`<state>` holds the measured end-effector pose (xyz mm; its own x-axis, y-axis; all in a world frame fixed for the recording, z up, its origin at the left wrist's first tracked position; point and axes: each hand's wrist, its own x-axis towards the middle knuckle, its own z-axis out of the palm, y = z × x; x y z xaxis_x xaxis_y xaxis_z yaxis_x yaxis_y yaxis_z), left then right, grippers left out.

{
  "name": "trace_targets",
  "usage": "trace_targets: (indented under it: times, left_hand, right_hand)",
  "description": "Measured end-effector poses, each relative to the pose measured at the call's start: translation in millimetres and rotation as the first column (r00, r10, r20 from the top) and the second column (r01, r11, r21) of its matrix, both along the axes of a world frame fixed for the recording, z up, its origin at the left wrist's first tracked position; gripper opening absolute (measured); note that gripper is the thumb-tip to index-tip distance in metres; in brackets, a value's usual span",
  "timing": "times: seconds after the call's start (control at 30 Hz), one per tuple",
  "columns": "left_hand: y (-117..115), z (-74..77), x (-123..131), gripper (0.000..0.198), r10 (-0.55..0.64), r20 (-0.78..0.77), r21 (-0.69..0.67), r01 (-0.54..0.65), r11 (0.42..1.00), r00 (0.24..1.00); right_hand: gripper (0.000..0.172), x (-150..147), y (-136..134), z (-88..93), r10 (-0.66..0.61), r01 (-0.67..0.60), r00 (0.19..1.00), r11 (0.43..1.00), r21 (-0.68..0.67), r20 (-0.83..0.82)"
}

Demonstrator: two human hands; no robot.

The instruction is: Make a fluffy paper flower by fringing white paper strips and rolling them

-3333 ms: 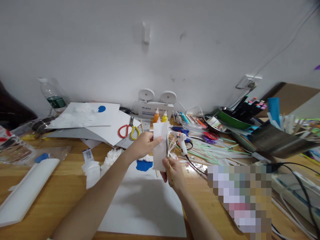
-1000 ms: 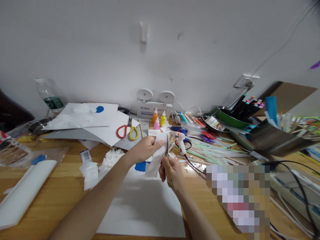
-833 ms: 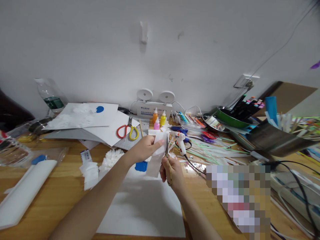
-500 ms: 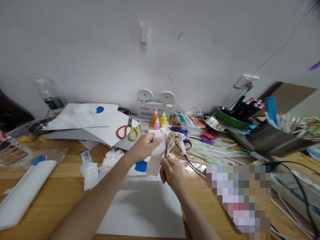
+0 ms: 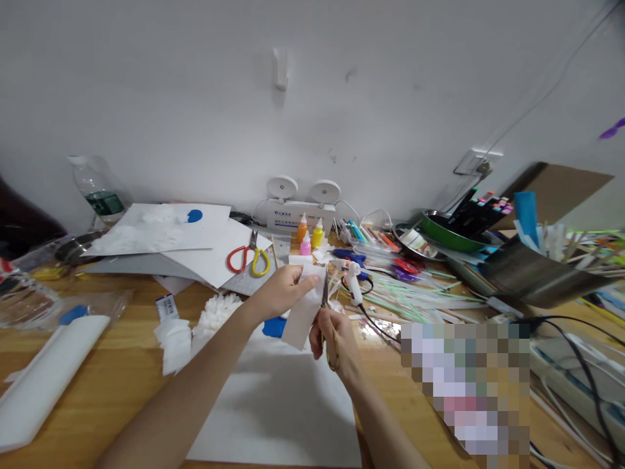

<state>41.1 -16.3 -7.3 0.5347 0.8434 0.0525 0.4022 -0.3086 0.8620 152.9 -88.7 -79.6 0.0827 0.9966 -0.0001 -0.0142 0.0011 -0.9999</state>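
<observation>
Currently the left hand [image 5: 280, 288] pinches a white paper strip [image 5: 301, 319] above the large white sheet [image 5: 288, 410]; the right hand [image 5: 344, 342] grips gold-handled metal scissors [image 5: 325, 296] (at the strip's edge, perhaps touching).

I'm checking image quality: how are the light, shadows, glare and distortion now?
Head view: light dull; a soft shadow on the white sheet; glare whitens a shiny patch near the glue gun; the paper strip shows little texture; the bottle leans, perhaps lens stretch; a pixelated block hides part of the picture's right side.

Prob. a craft wkspc: glue gun [image 5: 354, 285], markers [image 5: 492, 207], red/yel. scissors [image 5: 253, 245].
</observation>
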Motion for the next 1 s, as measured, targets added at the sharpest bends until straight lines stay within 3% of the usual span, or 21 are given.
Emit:
trace_targets:
  times: [0.1,0.33,0.5,0.67,1.0]
  left_hand:
    - [0.5,-3.0,-0.9,0.035,-0.083,-0.056,0.048,0.085,0.995,0.995]
    - [1.1,-1.7,-1.3,0.034,-0.118,-0.089,0.048,0.122,0.991,0.989]
    - [1.0,-1.4,-1.1,0.033,-0.095,-0.096,0.049,0.100,0.994,0.991]
    - [0.3,0.9,-1.4,0.034,-0.064,-0.086,0.047,0.068,0.997,0.994]
    - [-0.5,2.2,-1.2,0.034,-0.077,-0.139,0.064,0.087,0.994,0.987]
  right_hand:
    - [0.054,1.1,0.3,1.0,-0.003,0.003,1.000,1.000,0.003,0.004]
    - [0.057,0.4,2.6,4.9,-0.046,0.045,0.998,0.999,0.011,0.040]
    - [0.057,2.2,1.9,5.0,-0.056,0.055,0.995,0.998,0.011,0.082]
    - [0.056,2.6,1.0,4.1,-0.039,0.039,0.999,0.999,-0.012,0.023]
    - [0.053,3.0,0.1,5.0,-0.019,0.019,0.999,1.000,0.003,0.037]
